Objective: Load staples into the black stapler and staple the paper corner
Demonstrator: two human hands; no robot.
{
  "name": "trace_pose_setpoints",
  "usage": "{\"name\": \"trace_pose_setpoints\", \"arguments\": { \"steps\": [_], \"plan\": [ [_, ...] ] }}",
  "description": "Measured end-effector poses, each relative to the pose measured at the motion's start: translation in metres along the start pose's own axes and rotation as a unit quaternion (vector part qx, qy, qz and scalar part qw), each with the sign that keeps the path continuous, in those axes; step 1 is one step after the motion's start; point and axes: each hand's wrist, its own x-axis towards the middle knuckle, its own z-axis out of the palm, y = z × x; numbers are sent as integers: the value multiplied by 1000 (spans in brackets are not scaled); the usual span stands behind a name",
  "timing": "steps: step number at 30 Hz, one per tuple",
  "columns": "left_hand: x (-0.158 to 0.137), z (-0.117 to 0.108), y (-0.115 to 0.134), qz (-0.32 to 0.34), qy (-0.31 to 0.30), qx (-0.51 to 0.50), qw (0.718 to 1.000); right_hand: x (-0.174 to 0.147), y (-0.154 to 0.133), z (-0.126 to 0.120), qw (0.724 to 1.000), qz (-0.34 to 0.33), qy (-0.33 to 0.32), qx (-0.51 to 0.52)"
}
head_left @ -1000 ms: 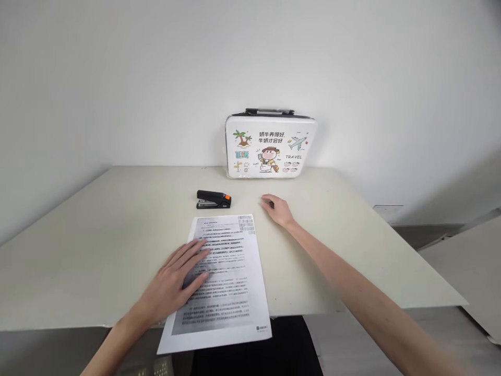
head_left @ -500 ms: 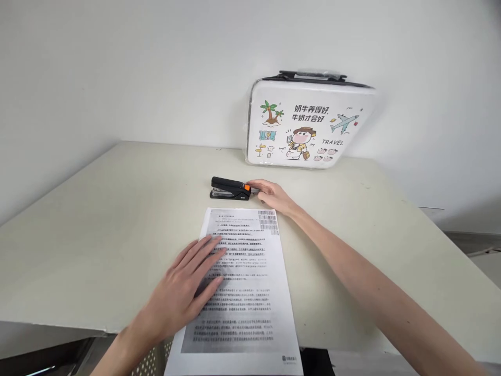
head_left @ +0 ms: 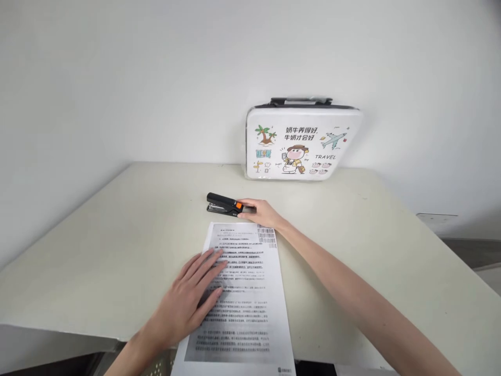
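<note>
Your right hand (head_left: 264,211) nearer, clamped on black plastic stapler (head_left: 224,203) at orange-tabbed end; long axis runs left. Left hand (head_left: 183,297) flat on white printed sheet (head_left: 245,287), fingers apart.

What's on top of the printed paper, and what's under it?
The left hand lies on the printed paper, covering some print; the right hand, at the wrist, overlaps its far right corner, contact unclear. The table lies beneath; anything between is hidden.

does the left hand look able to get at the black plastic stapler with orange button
Probably yes: nothing stands between the left hand, flat on printed white paper, and the black stapler; its left end is free, though the right hand is at the other.
</note>
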Motion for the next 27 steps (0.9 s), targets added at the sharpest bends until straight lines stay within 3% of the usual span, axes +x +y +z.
{"name": "trace_pose_setpoints", "arguments": {
  "steps": [4, 7, 9, 13, 18, 23, 27],
  "plan": [
    [1, -5, 0, -10, -12, -1, 1000, 1, -2, -6, 998, -16, -6, 55],
    [3, -8, 3, -17, -20, -1, 1000, -20, -2, -27, 991, 25, 51, 124],
    [3, -10, 4, -20, -21, 2, 1000, -44, -2, -45, 982, 73, 114, 134],
    [4, -8, 6, -39, -14, 2, 999, -106, -8, -72, 976, 89, 171, 104],
    [7, -2, 6, -73, 47, -6, 996, -185, -27, -78, 975, 88, 187, 78],
    [6, -5, 7, -102, 44, -7, 994, -258, -53, -80, 978, 99, 179, 43],
    [6, -8, 8, -102, 77, -2, 992, -299, -73, -81, 977, 112, 183, 16]
  ]
}}
